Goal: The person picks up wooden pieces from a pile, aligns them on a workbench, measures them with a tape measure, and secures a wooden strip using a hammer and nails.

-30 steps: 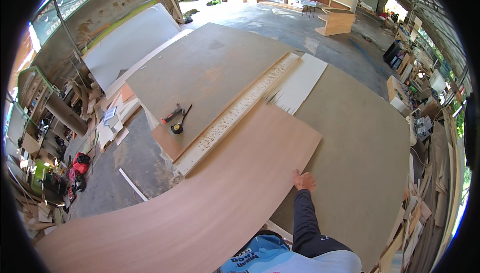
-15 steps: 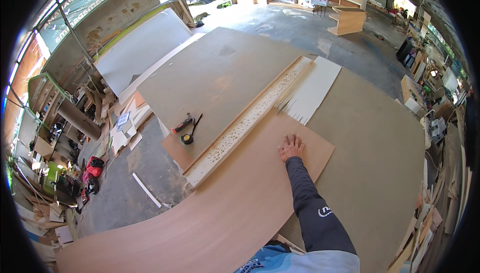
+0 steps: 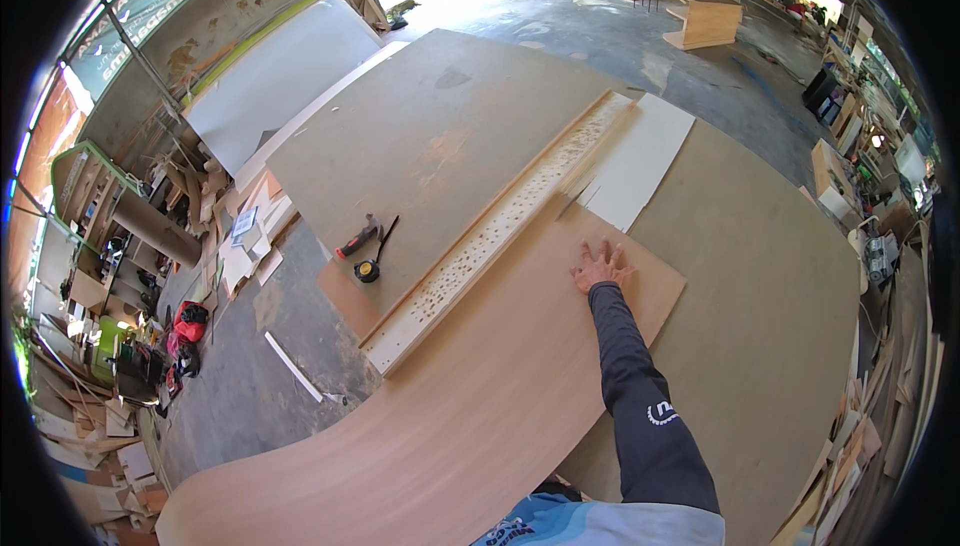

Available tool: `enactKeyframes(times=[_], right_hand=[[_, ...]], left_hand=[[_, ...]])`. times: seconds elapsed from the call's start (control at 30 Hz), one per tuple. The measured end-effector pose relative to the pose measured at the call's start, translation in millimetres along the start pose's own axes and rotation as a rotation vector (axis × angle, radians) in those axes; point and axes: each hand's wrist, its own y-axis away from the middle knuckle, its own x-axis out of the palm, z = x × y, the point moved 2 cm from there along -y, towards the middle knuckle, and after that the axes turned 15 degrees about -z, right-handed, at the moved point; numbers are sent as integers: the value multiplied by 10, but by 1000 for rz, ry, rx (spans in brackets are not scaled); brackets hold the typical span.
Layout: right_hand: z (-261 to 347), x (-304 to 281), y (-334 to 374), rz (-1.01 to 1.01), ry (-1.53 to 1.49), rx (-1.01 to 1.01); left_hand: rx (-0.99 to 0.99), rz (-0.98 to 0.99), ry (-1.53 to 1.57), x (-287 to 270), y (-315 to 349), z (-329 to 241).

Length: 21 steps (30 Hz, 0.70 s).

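Note:
My right hand [image 3: 603,268], in a dark sleeve, lies palm down with fingers spread on a thin reddish-brown plywood sheet [image 3: 480,366]. It is near the sheet's far right end. The sheet's other end bends downward past the worktable's near left side. Across the sheet's far edge lies a long pale board [image 3: 440,293] with a brown rim and many small holes or flecks. Beyond my hand is a white panel [image 3: 645,156], partly under the plywood. A hammer [image 3: 360,236] with a red and black handle and a tape measure [image 3: 367,271] rest left of the long board. My left hand is out of view.
The large grey-brown tabletop [image 3: 750,276] spreads around the sheet. A white strip [image 3: 293,366] lies on the concrete floor at left. A large white panel [image 3: 285,81] leans behind. Wood offcuts [image 3: 250,246] clutter the left side, and a wooden cabinet piece [image 3: 705,21] stands far right.
The plywood sheet has slid slightly away and to the right under my right hand, its drooping end shifting right. It covers more of the white panel's near end. The view has shifted a little.

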Motion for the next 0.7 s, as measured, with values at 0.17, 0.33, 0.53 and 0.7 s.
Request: enactKeyframes(times=[0.17,0.33,0.53,0.7], right_hand=[[-86,73,-273,-7,-8,24],[-171,189,-519,-127,-29,22],[12,470,-37,-202,-77,-106],[10,401,324,-213,-70,-170]], left_hand=[[-59,23,1,-63,177,18],[-182,100,26,-71,586,-26],[-329,174,7,-135,874,-34],[-412,231,15,-331,665,418]])
